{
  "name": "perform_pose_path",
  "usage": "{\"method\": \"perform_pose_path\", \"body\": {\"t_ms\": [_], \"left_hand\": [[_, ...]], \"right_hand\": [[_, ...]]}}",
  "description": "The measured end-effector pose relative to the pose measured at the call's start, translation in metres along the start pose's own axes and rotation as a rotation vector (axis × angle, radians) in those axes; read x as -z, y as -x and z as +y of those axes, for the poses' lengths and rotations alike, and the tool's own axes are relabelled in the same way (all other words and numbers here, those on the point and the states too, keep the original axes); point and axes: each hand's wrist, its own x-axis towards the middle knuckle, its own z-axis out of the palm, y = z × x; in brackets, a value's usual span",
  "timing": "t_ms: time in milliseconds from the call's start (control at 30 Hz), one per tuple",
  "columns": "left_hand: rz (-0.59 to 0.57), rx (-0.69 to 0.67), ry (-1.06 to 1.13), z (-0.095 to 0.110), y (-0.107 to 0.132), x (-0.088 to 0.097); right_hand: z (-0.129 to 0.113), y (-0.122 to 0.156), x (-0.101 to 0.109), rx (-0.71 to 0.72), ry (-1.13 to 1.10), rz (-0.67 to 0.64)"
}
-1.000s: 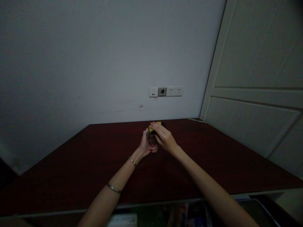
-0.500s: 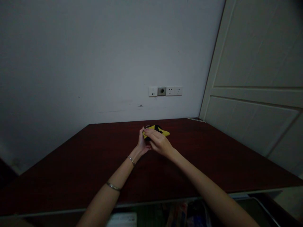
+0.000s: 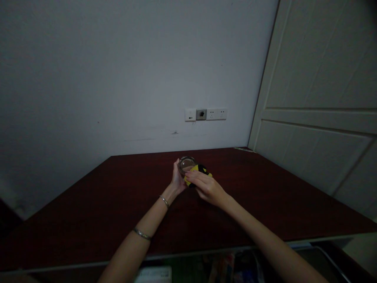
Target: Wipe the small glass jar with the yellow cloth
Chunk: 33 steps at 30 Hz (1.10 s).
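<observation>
My left hand point(image 3: 177, 179) is closed around the side of a round clear glass dish point(image 3: 185, 162), whose open face tilts toward me. From its rim I cannot tell whether it is a bowl or an ashtray. In my right hand point(image 3: 207, 188) is a bunched yellow and black cloth point(image 3: 201, 169), pinched under the fingers. The cloth lies against the lower right edge of the glass and covers part of it. Both hands are just above the dark red tabletop point(image 3: 132, 196), close together.
An open drawer below the table edge holds a white box point(image 3: 154, 274) and several dim packages point(image 3: 222, 267). Behind the table is a pale wall with sockets point(image 3: 216, 114). A cream panelled door point(image 3: 318, 90) stands on the right.
My right hand and the cloth have moved down and to the right, uncovering the glass dish. My left hand stays in nearly the same place.
</observation>
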Motion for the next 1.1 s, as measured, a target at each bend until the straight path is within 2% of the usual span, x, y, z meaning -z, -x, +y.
{"method": "perform_pose_path", "body": {"t_ms": [100,267,333,433,500,567,833,1000,1100], "left_hand": [[-0.046,0.123,-0.054,0.006,0.001,0.005],[-0.286,0.251,-0.075,0.013,0.007,0.004],[-0.313,0.283,-0.102,0.012,0.009,0.002],[-0.296,0.321,-0.173,0.009,0.01,0.0],[-0.278,0.304,-0.207,0.007,0.01,-0.001],[-0.255,0.275,-0.209,0.007,0.01,-0.002],[-0.204,0.26,-0.098,0.007,0.007,0.0],[-0.101,0.154,-0.04,0.007,0.003,0.005],[0.032,-0.013,0.037,0.01,0.001,0.003]], "right_hand": [[0.008,0.003,0.006,-0.047,-0.006,0.027],[0.033,-0.007,0.013,-0.14,-0.014,0.249],[0.038,-0.019,0.016,-0.121,-0.002,0.276],[0.038,-0.038,0.015,-0.029,0.035,0.2],[0.035,-0.046,0.012,0.023,0.051,0.12],[0.034,-0.049,0.008,0.031,0.06,0.096],[0.036,-0.029,0.001,-0.002,0.07,0.087],[0.023,-0.016,-0.008,-0.054,0.09,0.147],[0.011,-0.013,-0.017,-0.052,0.097,0.138]]}}
